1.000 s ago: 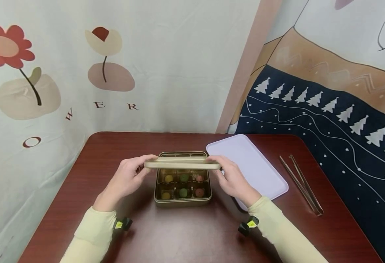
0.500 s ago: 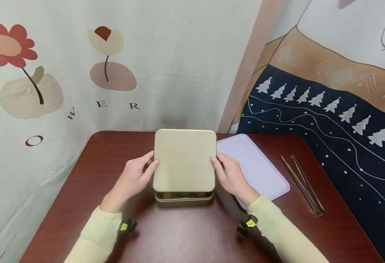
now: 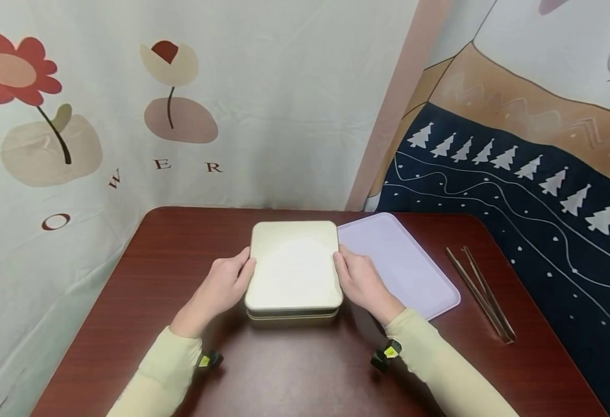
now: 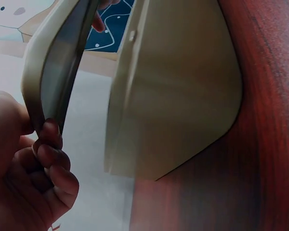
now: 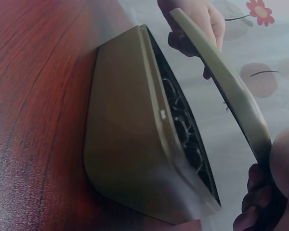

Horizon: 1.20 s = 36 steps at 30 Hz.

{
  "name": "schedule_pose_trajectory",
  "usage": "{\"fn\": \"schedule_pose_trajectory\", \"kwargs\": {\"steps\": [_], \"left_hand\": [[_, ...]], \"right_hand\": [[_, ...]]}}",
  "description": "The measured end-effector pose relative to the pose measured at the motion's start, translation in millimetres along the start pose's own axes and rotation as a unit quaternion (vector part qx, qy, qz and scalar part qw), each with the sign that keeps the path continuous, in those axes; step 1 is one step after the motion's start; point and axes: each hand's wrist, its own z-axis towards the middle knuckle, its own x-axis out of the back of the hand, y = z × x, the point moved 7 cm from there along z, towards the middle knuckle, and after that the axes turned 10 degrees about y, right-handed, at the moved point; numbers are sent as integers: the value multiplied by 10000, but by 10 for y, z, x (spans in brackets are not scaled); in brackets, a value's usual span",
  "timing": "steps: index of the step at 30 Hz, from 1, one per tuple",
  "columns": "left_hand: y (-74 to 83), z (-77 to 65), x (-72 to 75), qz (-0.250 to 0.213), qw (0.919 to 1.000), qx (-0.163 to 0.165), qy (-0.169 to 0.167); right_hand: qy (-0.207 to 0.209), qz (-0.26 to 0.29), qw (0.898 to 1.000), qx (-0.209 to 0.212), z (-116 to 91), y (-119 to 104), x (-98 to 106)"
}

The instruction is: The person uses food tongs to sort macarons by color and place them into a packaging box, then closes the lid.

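Note:
A square, pale gold tin lid (image 3: 294, 263) is held level over a matching tin box (image 3: 291, 316) on the table. My left hand (image 3: 223, 285) grips the lid's left edge, thumb on top and fingers curled below. On the opposite edge, my right hand (image 3: 362, 282) holds it the same way. Both wrist views show a gap between the lid (image 5: 231, 89) and the box (image 5: 120, 106). Through it, the right wrist view catches part of a clear plastic divider (image 5: 183, 125) inside. From the head, the lid hides the box's contents.
To the right, a lilac tray (image 3: 406, 263) lies at an angle on the dark red table (image 3: 294, 370), close behind my right hand. Metal tongs (image 3: 482, 295) rest farther right. Printed fabric (image 3: 284, 104) hangs along the table's far edge.
The lid, tilted up on edge a second ago with small colored balls visible in the box's compartments, has swung flat and come down closer over the box. Both hands keep hold of it.

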Motion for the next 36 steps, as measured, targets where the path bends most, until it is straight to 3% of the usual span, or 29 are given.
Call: {"fn": "schedule_pose_trajectory", "kwargs": {"steps": [14,36], "left_hand": [[-157,-94,-187,247,9976,390,-526],[-209,-176,-275,414,9958,436,-688]], "right_hand": [[-463,-388,9979,-248,-18,102,-229],[-677,-616,9950,-410,-86,195,-368]]}}
